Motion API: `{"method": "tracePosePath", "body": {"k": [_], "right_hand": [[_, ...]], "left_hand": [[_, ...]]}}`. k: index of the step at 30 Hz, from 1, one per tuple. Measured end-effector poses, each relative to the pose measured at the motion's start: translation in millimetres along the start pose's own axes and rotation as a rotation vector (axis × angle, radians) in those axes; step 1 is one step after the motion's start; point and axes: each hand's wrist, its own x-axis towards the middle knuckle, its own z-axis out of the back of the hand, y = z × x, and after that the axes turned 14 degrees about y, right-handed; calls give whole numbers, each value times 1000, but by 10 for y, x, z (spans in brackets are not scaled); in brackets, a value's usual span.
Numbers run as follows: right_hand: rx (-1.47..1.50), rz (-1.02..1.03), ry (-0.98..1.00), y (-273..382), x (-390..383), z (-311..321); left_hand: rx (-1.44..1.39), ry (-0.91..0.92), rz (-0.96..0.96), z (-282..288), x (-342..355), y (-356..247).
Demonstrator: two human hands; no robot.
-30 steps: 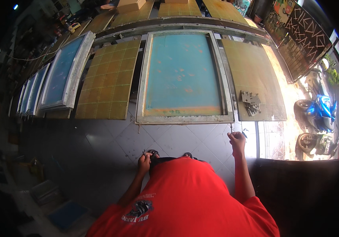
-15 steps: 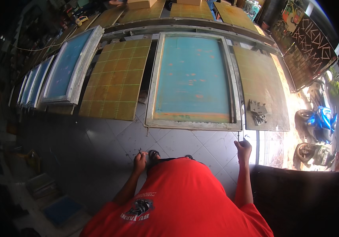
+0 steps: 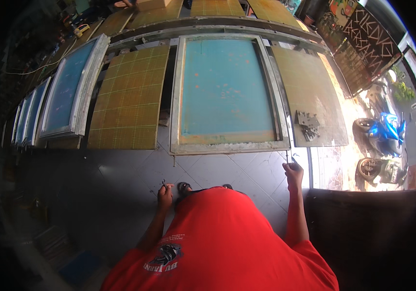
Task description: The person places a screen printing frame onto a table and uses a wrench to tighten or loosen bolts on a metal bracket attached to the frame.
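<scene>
A silk-screen frame [image 3: 227,92] with turquoise mesh and a worn pale border lies in front of me. Thin bolts stick out from its near edge, one at each corner. My right hand [image 3: 293,174] is closed, its fingertips pinching the bolt [image 3: 287,156] at the near right corner. Lower and to the left, my left hand [image 3: 165,195] is closed around a small, thin dark piece [image 3: 163,183] that pokes up past the fingers; its kind is too small to make out. Several grey metal brackets [image 3: 307,126] lie piled on the board to the right.
Printing boards [image 3: 128,99] with green grid lines flank the frame, and a bare board [image 3: 310,92] holds the brackets. More screen frames [image 3: 69,89] line the left. A metal rail [image 3: 217,22] runs behind. Tiled floor [image 3: 217,169] lies below; motorbikes [image 3: 385,131] stand at the right.
The whole view has shifted, so the boards and frame appear farther left. My right hand stays at the corner bolt, and my left hand still grips the small dark piece.
</scene>
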Motion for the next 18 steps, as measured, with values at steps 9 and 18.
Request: {"method": "tracePosePath", "body": {"k": [9,18], "right_hand": [[1135,-299,257,86,-43,-113],[-476,238,-198,46,-83,-178]], "left_hand": [[-131,67,89,40,-51,258],[-19,57,71,11,-131,244]]}}
